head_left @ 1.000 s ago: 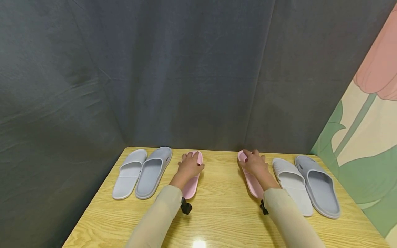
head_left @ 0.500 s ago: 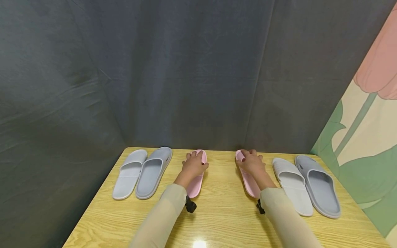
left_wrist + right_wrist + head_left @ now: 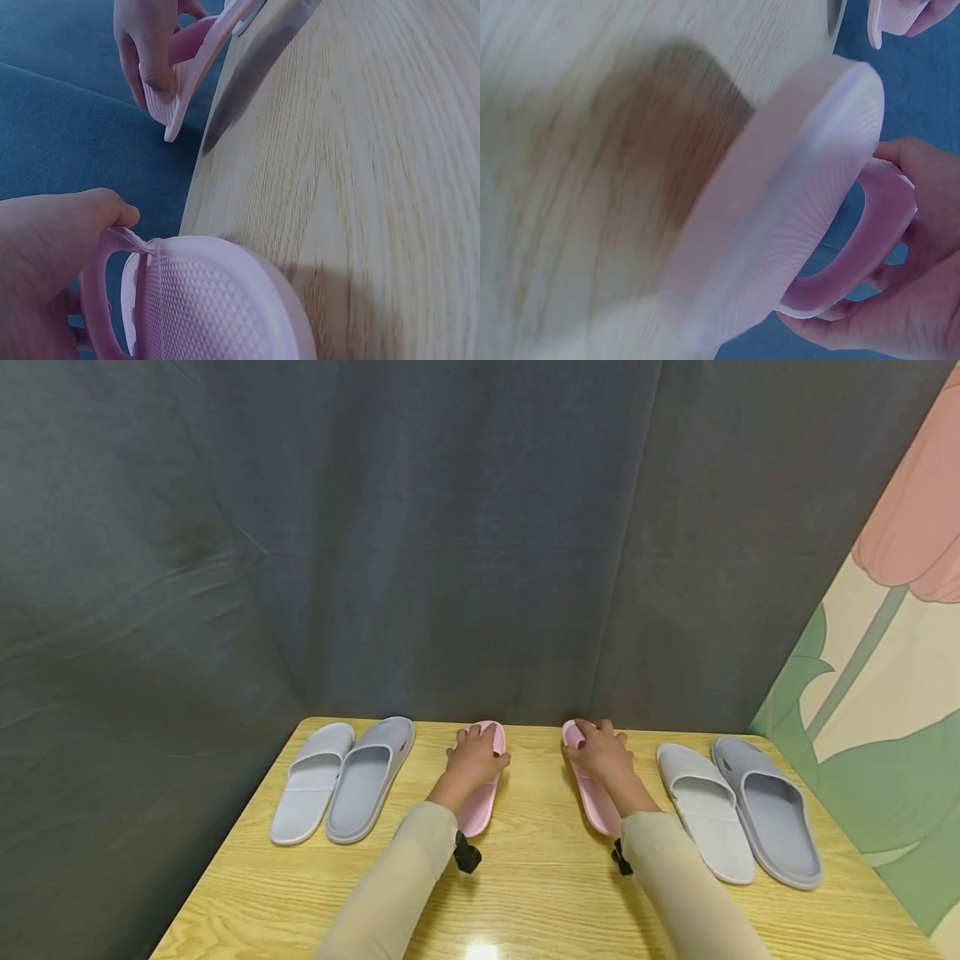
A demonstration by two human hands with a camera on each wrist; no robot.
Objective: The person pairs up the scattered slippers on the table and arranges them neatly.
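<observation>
Near the far edge of the table, my left hand (image 3: 476, 762) grips a pink slipper (image 3: 478, 810) across its strap, and the sole extends toward me. In the left wrist view the thumb lies on the strap of this slipper (image 3: 217, 300), with fingertips showing behind it. To the right, my right hand (image 3: 602, 756) holds the matching pink slipper (image 3: 597, 806) by its strap. The right wrist view shows its pale sole (image 3: 780, 195) tilted, with a shadow on the wood beside it. A gap separates the two slippers. Both hands cover most of the straps in the head view.
A light grey slipper (image 3: 307, 789) and a blue-grey slipper (image 3: 367, 785) lie side by side at the left. At the right lie a white ribbed slipper (image 3: 708, 818) and another blue-grey slipper (image 3: 772, 818). A dark curtain (image 3: 465, 543) hangs behind the wooden table (image 3: 547, 893).
Both hands have moved inward with the pink slippers, the left one rightward and the right one leftward, so the gap between them has narrowed. The other slippers stayed put.
</observation>
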